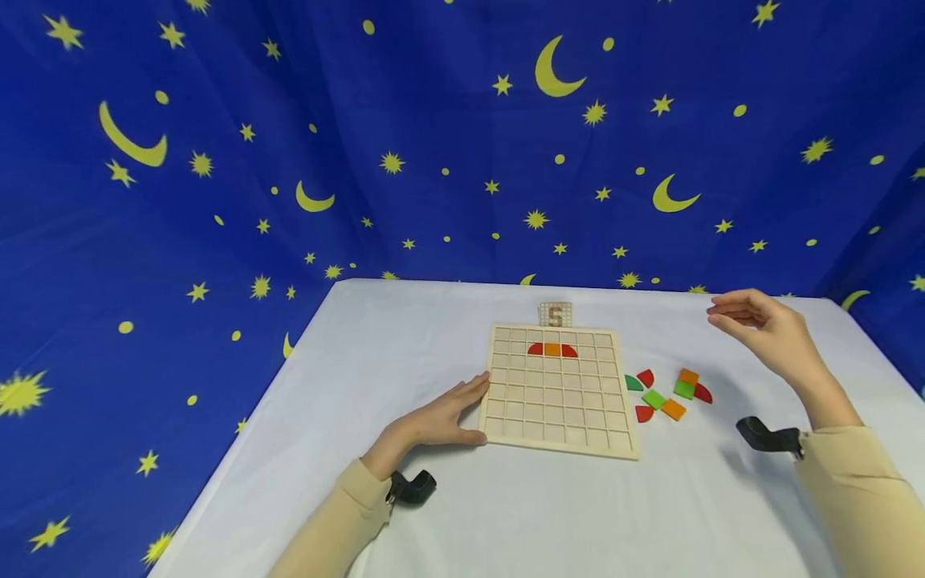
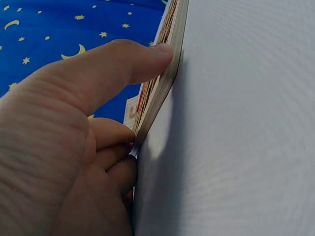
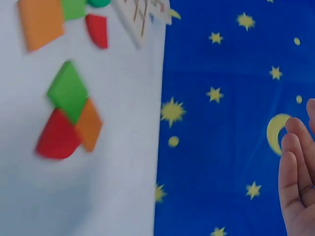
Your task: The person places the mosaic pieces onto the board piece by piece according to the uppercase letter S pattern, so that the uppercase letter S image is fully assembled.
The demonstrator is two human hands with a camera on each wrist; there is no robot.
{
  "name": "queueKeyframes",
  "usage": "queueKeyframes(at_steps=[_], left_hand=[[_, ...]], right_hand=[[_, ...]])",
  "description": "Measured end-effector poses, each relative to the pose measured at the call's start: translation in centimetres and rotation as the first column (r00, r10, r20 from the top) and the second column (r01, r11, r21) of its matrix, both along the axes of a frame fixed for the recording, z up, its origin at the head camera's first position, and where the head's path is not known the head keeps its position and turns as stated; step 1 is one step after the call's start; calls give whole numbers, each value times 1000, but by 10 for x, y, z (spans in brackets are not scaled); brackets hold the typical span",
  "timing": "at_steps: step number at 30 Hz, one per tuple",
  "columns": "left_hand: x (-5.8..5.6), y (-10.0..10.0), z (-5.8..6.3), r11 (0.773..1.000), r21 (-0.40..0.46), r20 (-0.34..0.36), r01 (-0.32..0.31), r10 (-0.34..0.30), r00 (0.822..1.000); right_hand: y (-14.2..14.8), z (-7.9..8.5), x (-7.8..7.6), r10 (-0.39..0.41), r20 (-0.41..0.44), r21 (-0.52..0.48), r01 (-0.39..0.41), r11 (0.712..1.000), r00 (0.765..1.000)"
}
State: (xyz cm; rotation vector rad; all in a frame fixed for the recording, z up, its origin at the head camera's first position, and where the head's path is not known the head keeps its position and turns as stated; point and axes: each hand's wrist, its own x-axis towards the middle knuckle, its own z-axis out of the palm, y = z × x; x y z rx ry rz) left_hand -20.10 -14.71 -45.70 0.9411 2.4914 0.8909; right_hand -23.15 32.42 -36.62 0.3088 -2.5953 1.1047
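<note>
A pale wooden grid board [image 1: 545,400] lies on the table, with an orange square tile [image 1: 552,350] between two red quarter-round tiles near its far edge. Along the board's left side rests my left hand [image 1: 437,419], fingers extended; the left wrist view has its thumb [image 2: 152,61] against the board's edge. My right hand [image 1: 776,337] is raised over the table at the right, fingers slightly bent, with nothing visible in it. Below and left of it lie loose tiles: a green square [image 3: 68,92], a red quarter-round [image 3: 58,136], an orange square [image 3: 90,125] and several others.
A small card [image 1: 556,315] with a brown figure on a grid sits at the board's far edge. White cloth [image 1: 405,337] covers the table. Behind it hangs a blue curtain [image 1: 462,128] with yellow stars and moons. Black wrist devices [image 1: 413,487] are on both arms.
</note>
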Motion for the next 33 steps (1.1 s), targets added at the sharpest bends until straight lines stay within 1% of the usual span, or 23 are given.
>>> queueKeyframes(at_steps=[5, 10, 14, 19, 24, 29, 33], left_hand=[[0, 0, 1, 1000, 10, 2, 7, -7, 1000], [-1, 0, 0, 1000, 7, -9, 11, -11, 1000], [-1, 0, 0, 1000, 16, -9, 14, -14, 1000], [-2, 0, 0, 1000, 19, -12, 18, -18, 1000], [-2, 1, 1, 1000, 16, -15, 18, -17, 1000], [-1, 1, 2, 1000, 10, -7, 18, -18, 1000], [-1, 2, 1, 1000, 10, -1, 17, -17, 1000]], right_hand=[[9, -16, 11, -13, 36, -29, 14, 999, 999], [9, -38, 19, 34, 72, -55, -30, 998, 997], [9, -50, 23, 68, 64, -57, -65, 996, 996], [8, -63, 26, 83, 65, -52, -80, 995, 994], [8, -76, 27, 88, 97, 11, -90, 996, 991], [8, -86, 26, 117, 128, 74, -127, 989, 985], [7, -90, 27, 105, 109, 103, -116, 988, 988]])
